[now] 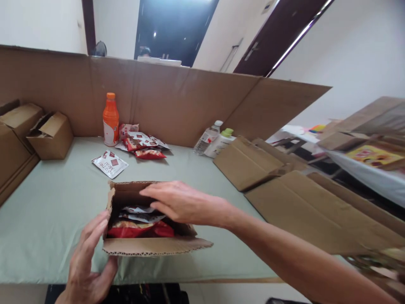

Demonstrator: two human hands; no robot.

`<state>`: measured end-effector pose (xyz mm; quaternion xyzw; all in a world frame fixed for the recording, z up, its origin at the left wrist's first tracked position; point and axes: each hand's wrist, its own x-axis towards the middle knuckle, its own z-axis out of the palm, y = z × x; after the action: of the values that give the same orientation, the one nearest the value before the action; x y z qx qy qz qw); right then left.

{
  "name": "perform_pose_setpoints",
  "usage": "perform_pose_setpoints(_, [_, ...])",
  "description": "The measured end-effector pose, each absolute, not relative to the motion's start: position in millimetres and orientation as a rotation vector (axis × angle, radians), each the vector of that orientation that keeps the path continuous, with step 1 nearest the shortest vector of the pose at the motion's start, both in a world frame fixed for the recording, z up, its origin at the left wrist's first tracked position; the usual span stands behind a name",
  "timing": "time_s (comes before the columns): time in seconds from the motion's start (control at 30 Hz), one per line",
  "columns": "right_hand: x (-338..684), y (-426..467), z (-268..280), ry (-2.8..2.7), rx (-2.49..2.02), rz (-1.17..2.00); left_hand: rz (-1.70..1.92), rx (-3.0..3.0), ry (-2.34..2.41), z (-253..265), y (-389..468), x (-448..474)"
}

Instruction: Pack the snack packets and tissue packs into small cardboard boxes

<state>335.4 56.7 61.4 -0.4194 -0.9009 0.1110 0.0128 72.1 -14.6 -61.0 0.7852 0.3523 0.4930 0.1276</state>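
A small open cardboard box (155,247) stands near the table's front edge, its flaps folded up and outward. Inside it lie a red snack packet (139,230) and several silver-white sachets (142,216). My left hand (90,257) grips the box's left front corner, fingers along the left wall and thumb by the front. Over the right rear part of the box, my right hand (183,202) is stretched out with straight fingers and holds no visible thing. Its palm side is hidden. Behind the box, a white sachet (110,164) lies flat on the green tabletop (57,202).
An orange drink bottle (110,120) stands beside a pile of red and white packets (142,143). A clear water bottle (207,138) and a white bottle with green cap (221,143) lean further right. Cardboard boxes (53,137) flank the left; larger boxes (300,207) the right. A cardboard wall (164,97) closes the back.
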Motion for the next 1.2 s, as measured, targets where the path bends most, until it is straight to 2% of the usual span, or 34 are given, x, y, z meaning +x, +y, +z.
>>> perform_pose_setpoints(0.13, [365,56,68,-2.465,-1.218,0.151,1.416,2.235,0.992,-64,-8,75])
perform_pose_setpoints(0.3, [385,29,43,-2.226,-1.090,-0.014,1.413,2.295,1.102,-55,-1,81])
perform_pose_setpoints(0.37, [392,12,31,-2.197,-1.140,0.084,1.413,2.312,1.111,-52,-1,82])
perform_pose_setpoints(0.53, [411,-7,16,-2.022,-1.281,0.653,1.470,2.329,1.326,-45,0,88])
perform_pose_setpoints(0.6, [416,-4,16,-1.918,-1.260,0.630,1.389,2.344,1.383,-44,0,91])
perform_pose_setpoints(0.67, [419,1,16,-1.893,-1.240,0.453,1.288,2.330,1.419,-43,0,93])
perform_pose_setpoints(0.77, [415,7,12,-2.149,-1.186,0.378,1.200,2.312,1.461,-43,1,94])
perform_pose_setpoints(0.9, [408,6,-6,-2.513,-1.135,0.408,1.082,2.430,1.330,-36,20,81])
perform_pose_setpoints(1.03, [417,-9,-36,-2.446,-1.128,0.211,0.756,2.368,1.021,-30,47,64])
perform_pose_setpoints(1.1, [427,-20,-54,-2.342,-1.219,0.143,0.703,2.272,0.915,-30,51,60])
perform_pose_setpoints(1.2, [439,-26,-78,-2.229,-1.380,0.239,0.727,2.273,0.807,-36,41,59])
